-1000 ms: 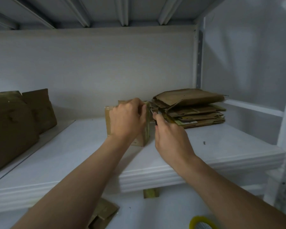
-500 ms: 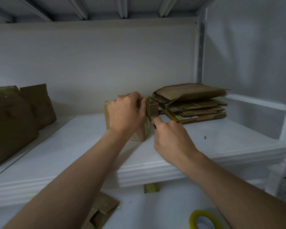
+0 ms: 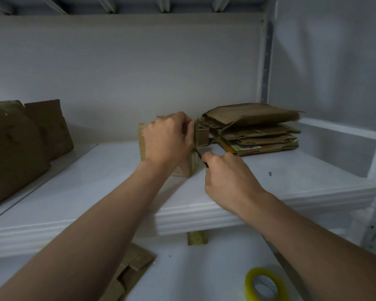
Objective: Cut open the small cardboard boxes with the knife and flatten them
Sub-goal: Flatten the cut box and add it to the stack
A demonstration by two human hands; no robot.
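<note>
A small brown cardboard box (image 3: 188,168) stands upright on the white shelf (image 3: 109,181). My left hand (image 3: 167,140) grips its top from the near side and covers most of its front. My right hand (image 3: 228,179) is curled round a thin dark knife (image 3: 201,158), whose tip touches the box's right edge about halfway down. The knife's handle is hidden in my fist. A stack of flattened boxes (image 3: 254,129) lies right behind the box, to its right.
Several larger brown boxes (image 3: 20,146) lean at the shelf's left end. On the lower shelf lie a roll of yellow tape (image 3: 265,285), flat cardboard pieces (image 3: 130,272) and a small wooden block (image 3: 197,237). A white upright post (image 3: 265,59) bounds the right side.
My right hand has drawn the knife down the box's right edge, from near the top to about mid-height. My left hand has kept its hold on the box.
</note>
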